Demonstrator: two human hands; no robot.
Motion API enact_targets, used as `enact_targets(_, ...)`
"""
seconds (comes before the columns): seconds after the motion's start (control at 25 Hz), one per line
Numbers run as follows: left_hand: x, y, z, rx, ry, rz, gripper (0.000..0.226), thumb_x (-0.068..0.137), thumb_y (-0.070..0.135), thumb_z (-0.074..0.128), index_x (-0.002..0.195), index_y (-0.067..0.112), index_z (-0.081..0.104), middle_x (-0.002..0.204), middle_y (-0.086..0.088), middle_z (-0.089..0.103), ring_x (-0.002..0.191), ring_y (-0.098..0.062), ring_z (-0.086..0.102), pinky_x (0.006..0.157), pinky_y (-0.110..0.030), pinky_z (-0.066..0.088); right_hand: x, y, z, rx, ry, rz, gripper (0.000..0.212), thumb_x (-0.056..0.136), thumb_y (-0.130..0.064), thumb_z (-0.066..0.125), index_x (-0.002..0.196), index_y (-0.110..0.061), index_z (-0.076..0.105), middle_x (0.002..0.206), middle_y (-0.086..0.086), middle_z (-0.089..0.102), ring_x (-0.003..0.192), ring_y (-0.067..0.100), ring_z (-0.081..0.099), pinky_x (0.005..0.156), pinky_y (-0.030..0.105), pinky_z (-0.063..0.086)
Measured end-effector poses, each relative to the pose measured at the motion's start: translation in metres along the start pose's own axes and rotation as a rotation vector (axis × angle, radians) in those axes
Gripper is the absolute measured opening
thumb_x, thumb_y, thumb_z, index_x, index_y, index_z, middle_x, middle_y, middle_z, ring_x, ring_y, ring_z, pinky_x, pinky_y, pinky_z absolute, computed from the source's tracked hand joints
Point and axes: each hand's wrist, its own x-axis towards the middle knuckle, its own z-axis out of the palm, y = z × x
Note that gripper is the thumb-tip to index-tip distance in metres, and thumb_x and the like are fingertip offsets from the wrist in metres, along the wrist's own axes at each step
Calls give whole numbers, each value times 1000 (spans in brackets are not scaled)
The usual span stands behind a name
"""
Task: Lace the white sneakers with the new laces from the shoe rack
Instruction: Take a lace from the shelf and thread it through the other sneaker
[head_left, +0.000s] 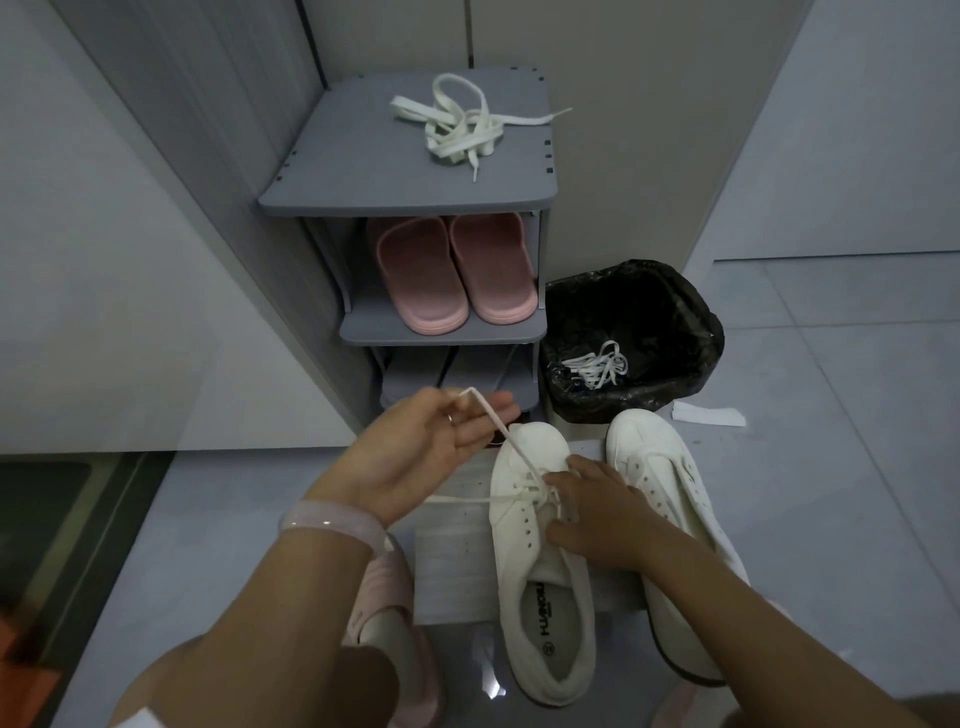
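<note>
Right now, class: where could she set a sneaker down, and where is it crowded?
Free: the rack top left of the spare laces, and the floor right of the right sneaker. Crowded: the slipper shelf and between rack, bin and hands.

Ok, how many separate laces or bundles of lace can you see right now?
3. A loose bundle on top of the shoe rack; a discarded bunch in the black-lined bin; one lace pulled by the left hand from the left sneaker. Others may be hidden.
</note>
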Motion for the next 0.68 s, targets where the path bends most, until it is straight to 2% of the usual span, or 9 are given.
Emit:
enact_targets(0.08,8,-11,0,13,51,-1,33,95,8,26,65,10,39,63,-10,62,65,-19,69,88,-36,47,1,-1,1,23,7,18,61,90,-38,48,145,-26,25,157,-2,6,144,23,8,113,44,18)
enact_targets(0.12,15,-21,2,97,130,-44,32,96,8,27,66,10,38,51,-6,51,47,-17,61,79,-37,49,1,-2,2,28,24,21,59,90,-38,48,144,-26,27,156,-2,8,143,23,11,113,43,20)
enact_targets(0.16,22,-32,2,253,225,-96,31,96,9,28,67,9,38,49,-5,42,37,-15,51,68,-35,51,1,-1,4,32,48,20,58,91,-38,49,143,-25,28,156,-2,11,142,23,15,112,42,22)
enact_targets(0.24,31,-54,0,714,306,-165,30,98,16,31,70,12,40,58,-4,38,41,-13,41,48,-23,44,2,-1,8,34,94,9,56,91,-38,49,142,-23,31,154,-1,17,139,23,22,111,40,27)
enact_targets(0.28,33,-63,-2,957,275,-162,28,98,22,32,73,13,42,64,-4,41,49,-14,43,46,-22,41,3,-1,10,32,112,4,55,91,-38,50,141,-22,33,152,0,20,138,23,26,110,39,29)
enact_targets(0.4,33,-84,-7,1562,111,-12,25,95,31,44,103,8,50,96,-10,57,87,-24,56,72,-32,44,7,-1,12,64,143,4,58,87,-39,55,138,-21,35,147,1,28,132,21,33,107,38,35)
enact_targets(0.44,34,-87,-7,1669,85,20,29,93,31,47,109,7,50,105,-12,58,97,-27,55,79,-34,43,8,0,11,82,146,10,61,85,-40,56,138,-21,33,146,0,28,132,21,35,106,37,35)
enact_targets(0.52,33,-87,-5,1757,63,57,29,93,28,49,108,4,53,107,-14,59,98,-28,56,79,-33,43,8,1,12,78,156,9,70,84,-40,58,143,-21,25,146,1,29,132,22,35,106,38,35)
enact_targets(0.68,27,-55,2,1679,-108,14,26,92,21,54,86,2,69,70,-4,59,66,-16,54,60,-19,38,7,0,12,-41,188,14,80,85,-41,55,148,-20,9,147,3,31,133,25,32,104,40,35)
